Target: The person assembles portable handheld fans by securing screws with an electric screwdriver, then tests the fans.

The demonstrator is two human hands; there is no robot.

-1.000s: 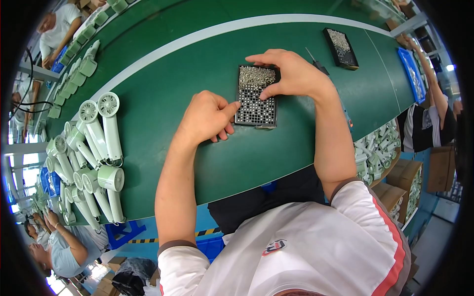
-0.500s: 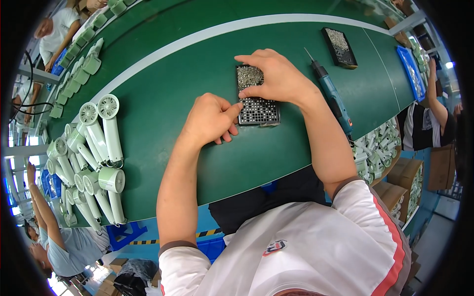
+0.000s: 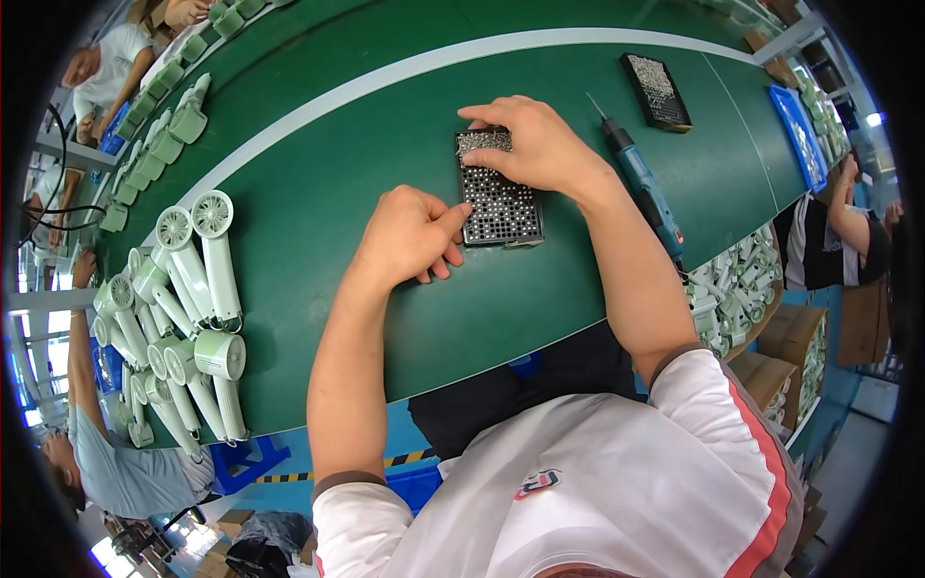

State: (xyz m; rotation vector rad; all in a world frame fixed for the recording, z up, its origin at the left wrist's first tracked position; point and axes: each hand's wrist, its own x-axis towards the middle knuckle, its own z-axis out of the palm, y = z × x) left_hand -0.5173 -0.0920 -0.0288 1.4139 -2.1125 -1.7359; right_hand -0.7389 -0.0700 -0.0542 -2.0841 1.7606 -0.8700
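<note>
On the green workbench (image 3: 337, 183) lies a black screw tray (image 3: 503, 237) with a grid of holes, many filled by small silver screws. Loose screws (image 3: 487, 142) heap at its far end. My left hand (image 3: 412, 234) pinches the tray's near left edge between thumb and curled fingers. Across the far part of the tray reaches my right hand (image 3: 535, 144), its thumb resting on the screws and its forefinger stretched past the far edge. Thumb and forefinger are spread apart; the other fingers are partly hidden.
A teal electric screwdriver (image 3: 644, 183) lies right of my right forearm. Beyond it sits a second screw tray (image 3: 657, 91). Several pale green handheld fans (image 3: 204, 260) crowd the left side. A blue bin (image 3: 799, 137) stands far right, and boxes of fan parts (image 3: 737, 284) sit by the bench edge.
My right thumb has slid away from me over the tray, pushing the loose screws toward the far end and baring more holes. My left hand has hardly moved.
</note>
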